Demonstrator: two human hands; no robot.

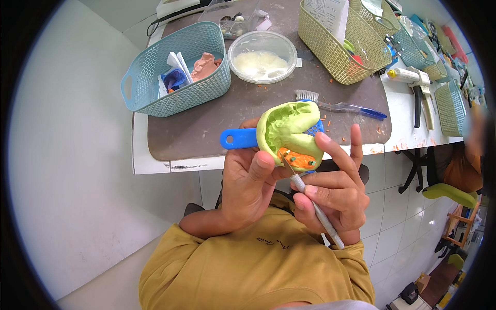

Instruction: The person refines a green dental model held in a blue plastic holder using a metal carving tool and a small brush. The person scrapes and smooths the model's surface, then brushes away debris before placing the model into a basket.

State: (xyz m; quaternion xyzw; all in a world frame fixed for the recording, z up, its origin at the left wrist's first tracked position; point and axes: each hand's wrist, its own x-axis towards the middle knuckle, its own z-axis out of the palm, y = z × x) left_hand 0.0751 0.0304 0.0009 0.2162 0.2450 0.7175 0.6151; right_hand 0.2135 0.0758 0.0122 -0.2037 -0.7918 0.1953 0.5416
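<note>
My left hand [249, 173] grips a dental impression tray [240, 138], blue with a holed handle pointing left. Green impression material [281, 132] fills the tray and bears the hollows of teeth. An orange patch [299, 159] with a few small dark green and metallic posts lies on its near right part. Between the thumb and fingers of my right hand [336, 194] is a slim silver craft knife [319, 214]. Its blade tip touches or nearly touches the left end of the orange patch. Two fingers of that hand stretch upward beside the tray.
On the brown mat [181, 137] stand a blue basket [206, 95] holding a pink model, a round tub [262, 78] of whitish material and a beige basket [323, 44]. A toothbrush [351, 108] lies beyond the tray among orange crumbs. A dispensing gun [421, 88] rests at right, near another person [467, 160].
</note>
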